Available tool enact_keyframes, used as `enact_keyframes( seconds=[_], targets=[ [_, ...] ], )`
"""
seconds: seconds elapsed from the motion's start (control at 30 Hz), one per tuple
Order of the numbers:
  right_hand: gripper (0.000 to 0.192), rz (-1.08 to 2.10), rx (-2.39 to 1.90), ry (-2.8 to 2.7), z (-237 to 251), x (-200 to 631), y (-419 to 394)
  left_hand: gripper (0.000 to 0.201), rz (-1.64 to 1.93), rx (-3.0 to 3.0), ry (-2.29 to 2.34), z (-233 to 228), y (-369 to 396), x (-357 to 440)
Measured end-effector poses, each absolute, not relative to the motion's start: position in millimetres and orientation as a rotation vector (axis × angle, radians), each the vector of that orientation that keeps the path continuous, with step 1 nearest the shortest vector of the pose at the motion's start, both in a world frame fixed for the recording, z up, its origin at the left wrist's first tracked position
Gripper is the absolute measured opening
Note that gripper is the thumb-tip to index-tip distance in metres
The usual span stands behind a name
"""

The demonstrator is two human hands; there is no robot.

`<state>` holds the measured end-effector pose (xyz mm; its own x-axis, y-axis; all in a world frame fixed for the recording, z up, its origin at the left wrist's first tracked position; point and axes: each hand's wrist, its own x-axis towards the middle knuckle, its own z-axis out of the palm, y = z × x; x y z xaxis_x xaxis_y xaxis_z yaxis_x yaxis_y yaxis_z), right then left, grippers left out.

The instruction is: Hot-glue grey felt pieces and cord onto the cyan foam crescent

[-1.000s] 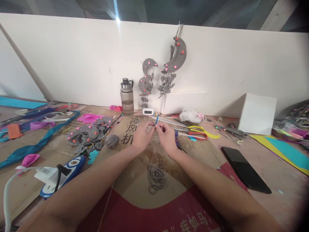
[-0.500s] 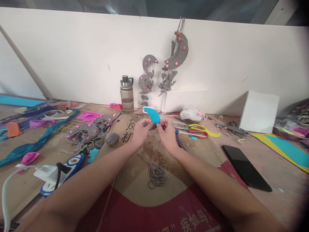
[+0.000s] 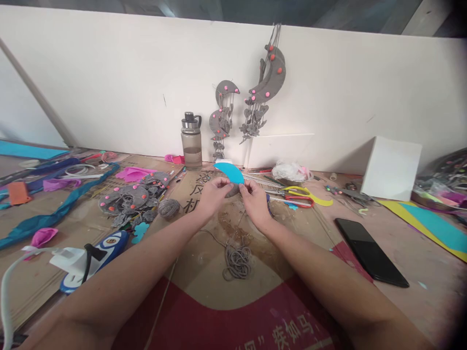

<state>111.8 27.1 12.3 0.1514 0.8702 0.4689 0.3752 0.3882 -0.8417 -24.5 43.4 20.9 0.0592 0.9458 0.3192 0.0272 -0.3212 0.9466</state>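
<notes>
Between my two hands is a blue crescent cutout (image 3: pixel 230 171), raised above the cardboard. My left hand (image 3: pixel 213 198) pinches its lower left side between thumb and fingers. On the right, my right hand (image 3: pixel 254 200) pinches the lower tip. Something grey shows just under the crescent, partly hidden by my fingers. A loose pile of grey yarn (image 3: pixel 237 260) lies on the cardboard below my hands, with a strand trailing up from it. Left of my left hand rests a grey yarn ball (image 3: pixel 169 208).
Yellow-handled scissors (image 3: pixel 296 190) and red-handled scissors (image 3: pixel 301 200) lie to the right, near a black phone (image 3: pixel 370 252). A water bottle (image 3: pixel 191 146) stands at the back. Grey moon ornaments (image 3: pixel 275 75) hang on the white board. A power strip (image 3: pixel 93 262) sits at left.
The blue crescent has tilted flatter, its upper tip shifting slightly left. My right hand has moved a little to the right with the lower end. Both hands keep their pinch.
</notes>
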Motion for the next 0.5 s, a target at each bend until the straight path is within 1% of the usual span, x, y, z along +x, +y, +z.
enact_keyframes(
  seconds=[0.1,0.23,0.37,0.5],
  targets=[
    [0.02,0.489,-1.186,-1.444,14.3,111.7,26.1,0.017,1.311,1.674,1.104,29.9,44.8,-32.9],
    [0.02,0.479,-1.169,-1.45,16.7,111.3,25.0,0.015,1.27,1.76,1.151,40.2,46.1,-40.1],
    [0.018,0.456,-1.163,-1.475,18.5,111.0,23.4,0.012,1.242,1.724,1.085,46.2,47.8,-43.4],
    [0.017,0.393,-1.184,-1.518,20.4,110.0,20.1,0.013,1.111,1.543,1.065,50.1,47.0,-42.9]
  ],
)
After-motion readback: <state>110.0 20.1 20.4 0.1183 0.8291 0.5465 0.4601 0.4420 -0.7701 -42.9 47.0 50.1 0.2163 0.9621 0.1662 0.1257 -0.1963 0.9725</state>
